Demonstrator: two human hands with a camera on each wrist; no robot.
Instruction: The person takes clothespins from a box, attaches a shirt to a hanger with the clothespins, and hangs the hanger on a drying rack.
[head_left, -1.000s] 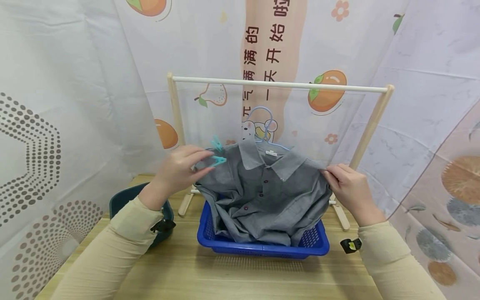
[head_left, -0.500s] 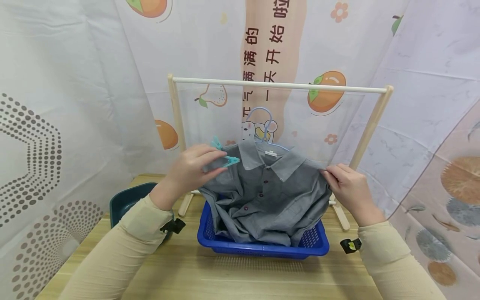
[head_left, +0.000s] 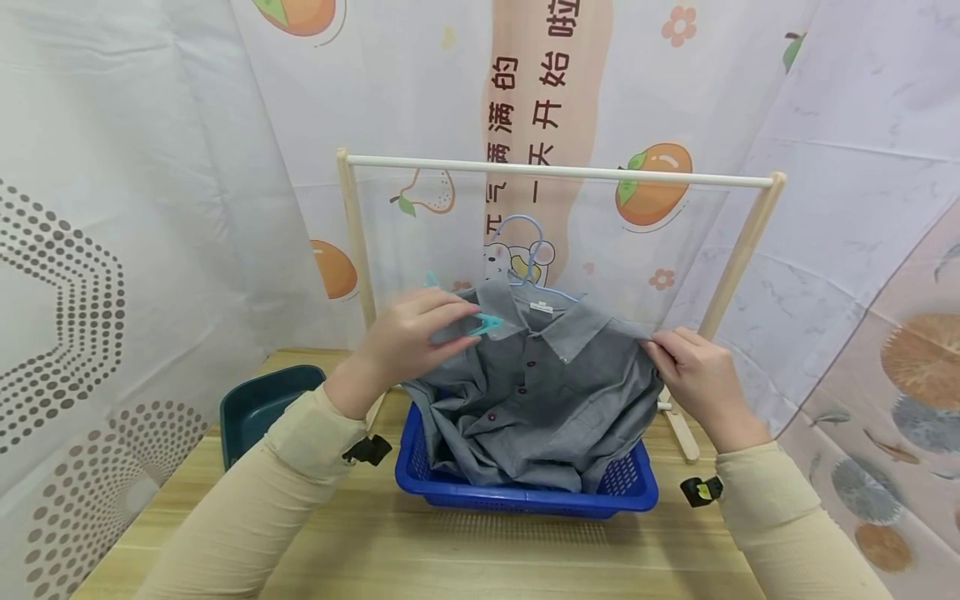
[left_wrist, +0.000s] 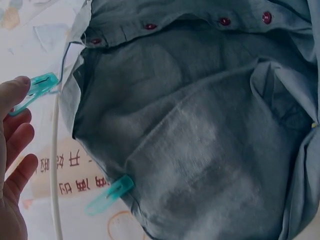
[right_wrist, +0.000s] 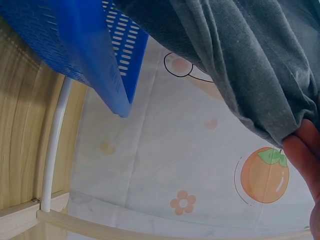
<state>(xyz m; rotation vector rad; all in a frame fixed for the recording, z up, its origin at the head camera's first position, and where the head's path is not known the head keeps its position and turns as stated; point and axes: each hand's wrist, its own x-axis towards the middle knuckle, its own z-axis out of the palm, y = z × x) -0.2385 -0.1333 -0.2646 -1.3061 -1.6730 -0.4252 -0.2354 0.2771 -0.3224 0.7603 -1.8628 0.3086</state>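
A grey button-up shirt [head_left: 570, 392] is spread on a light blue hanger [head_left: 534, 250], its lower part bunched in a blue basket [head_left: 525, 497]. Between thumb and fingers, my left hand [head_left: 420, 329] pinches a turquoise clothespin [head_left: 489, 323] in front of the shirt's left shoulder area and collar. A second turquoise clothespin [left_wrist: 117, 192] is clipped on the shirt's edge; in the head view my left hand mostly covers it. At the other shoulder, my right hand [head_left: 693, 371] grips the grey cloth, pulling it outward.
Behind the basket stands a rack with a white rail [head_left: 555, 170] and wooden side posts [head_left: 742, 250]. A dark green bin [head_left: 262, 400] sits on the wooden table [head_left: 480, 567] at the left, partly behind my left sleeve. Printed curtains [head_left: 420, 83] hang around.
My left hand has moved to the right with the clothespin, from the shirt's shoulder toward the collar. My right hand stays where it was, holding the cloth.
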